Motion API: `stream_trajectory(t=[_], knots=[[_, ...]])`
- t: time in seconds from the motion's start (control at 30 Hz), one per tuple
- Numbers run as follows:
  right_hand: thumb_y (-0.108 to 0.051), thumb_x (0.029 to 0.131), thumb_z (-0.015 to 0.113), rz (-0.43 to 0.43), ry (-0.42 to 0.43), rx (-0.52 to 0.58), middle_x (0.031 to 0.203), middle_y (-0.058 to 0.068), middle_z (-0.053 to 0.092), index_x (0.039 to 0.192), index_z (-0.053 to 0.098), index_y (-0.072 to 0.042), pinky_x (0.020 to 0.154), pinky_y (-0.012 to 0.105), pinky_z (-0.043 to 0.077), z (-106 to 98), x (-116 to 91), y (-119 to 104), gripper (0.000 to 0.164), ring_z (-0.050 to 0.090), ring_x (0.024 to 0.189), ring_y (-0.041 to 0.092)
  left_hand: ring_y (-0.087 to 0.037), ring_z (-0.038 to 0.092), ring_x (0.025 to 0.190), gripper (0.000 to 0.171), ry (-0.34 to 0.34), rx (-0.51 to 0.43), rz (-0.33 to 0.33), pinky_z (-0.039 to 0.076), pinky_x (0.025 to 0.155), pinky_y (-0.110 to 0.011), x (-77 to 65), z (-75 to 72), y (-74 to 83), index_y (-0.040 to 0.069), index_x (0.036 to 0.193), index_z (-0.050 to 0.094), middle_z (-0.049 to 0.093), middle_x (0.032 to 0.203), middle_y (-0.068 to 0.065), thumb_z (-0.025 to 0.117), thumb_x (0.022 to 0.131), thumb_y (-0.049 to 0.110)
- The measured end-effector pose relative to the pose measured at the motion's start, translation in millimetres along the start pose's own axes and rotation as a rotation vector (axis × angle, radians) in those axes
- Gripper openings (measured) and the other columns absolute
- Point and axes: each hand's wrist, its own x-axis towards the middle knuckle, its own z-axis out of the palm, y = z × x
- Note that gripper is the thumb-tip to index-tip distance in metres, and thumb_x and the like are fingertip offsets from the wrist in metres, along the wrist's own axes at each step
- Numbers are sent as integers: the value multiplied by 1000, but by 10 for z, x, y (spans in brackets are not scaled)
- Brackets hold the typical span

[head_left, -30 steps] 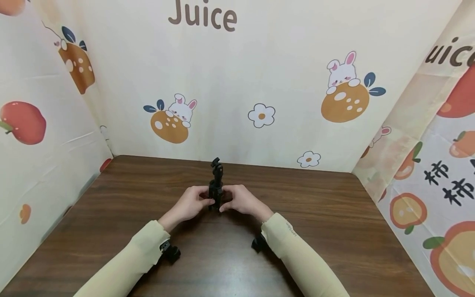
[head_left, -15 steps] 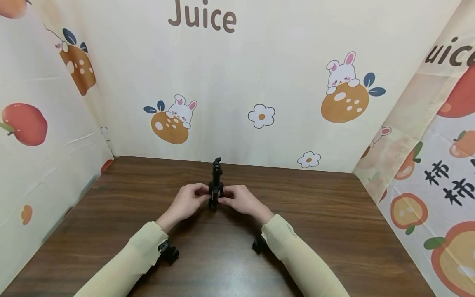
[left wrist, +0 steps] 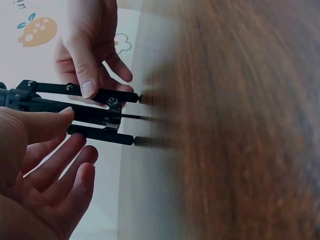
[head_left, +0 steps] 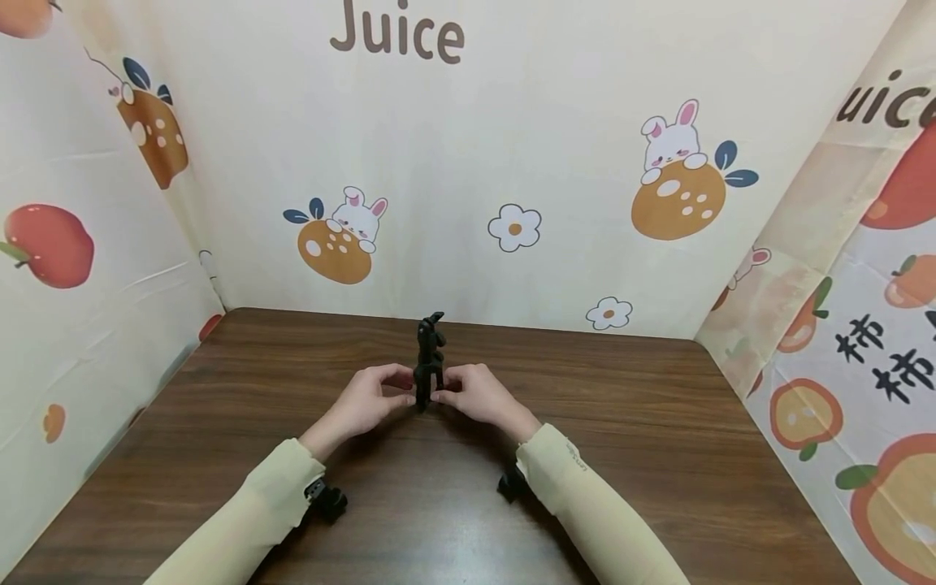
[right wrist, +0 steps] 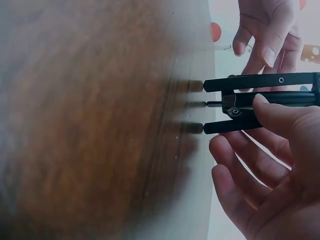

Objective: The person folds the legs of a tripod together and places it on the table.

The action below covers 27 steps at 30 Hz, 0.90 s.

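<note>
A small black tripod stands upright on the wooden table, towards its back edge. From its left side my left hand pinches the lower part. My right hand holds it from the opposite side. In the left wrist view the left thumb lies along the tripod, with fingers beneath a leg. The right wrist view shows the right thumb on the lower section. The legs run nearly parallel, close to the centre post, and their feet touch the tabletop. Hand surfaces hide parts of the legs.
The brown wooden table spreads around both arms. A printed cloth backdrop rises behind its far edge, and more printed cloth hangs at both sides. Each wrist carries a small black camera, one under the left cuff and one under the right.
The tripod has turned about its upright axis; its top piece now points right. The left forearm has shifted slightly left. My right hand has stayed nearly in place.
</note>
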Motion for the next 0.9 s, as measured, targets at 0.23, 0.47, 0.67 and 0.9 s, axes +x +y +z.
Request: stream_trajectory(t=[0.23,0.47,0.67,0.9], knots=[[-16,88,78,-24,-60,48,92,-9,74,98,75,-15,80,29,50,22,4,0,10,64,84,3,-26,65,107,31,-4,-14,0,44,96,-54,-2,55,3,12,116,69,71,108,-2,79,86,13],[-12,85,80,-47,-89,59,90,-7,74,98,75,-14,78,27,51,46,22,15,14,66,83,2,-15,67,88,20,59,23,-20,52,83,-41,29,136,9,11,102,70,70,94,0,79,85,13],[-11,84,80,-68,-74,44,93,-5,75,98,76,-12,81,26,51,55,34,3,14,66,87,2,-12,65,80,17,84,81,-22,53,73,-36,61,164,36,10,101,71,68,87,0,78,86,9],[-9,82,80,-119,-46,44,90,-4,75,96,76,-10,79,25,51,45,48,35,14,65,85,3,-10,61,69,15,94,163,12,50,64,-32,97,166,78,12,90,68,66,76,5,80,83,8]])
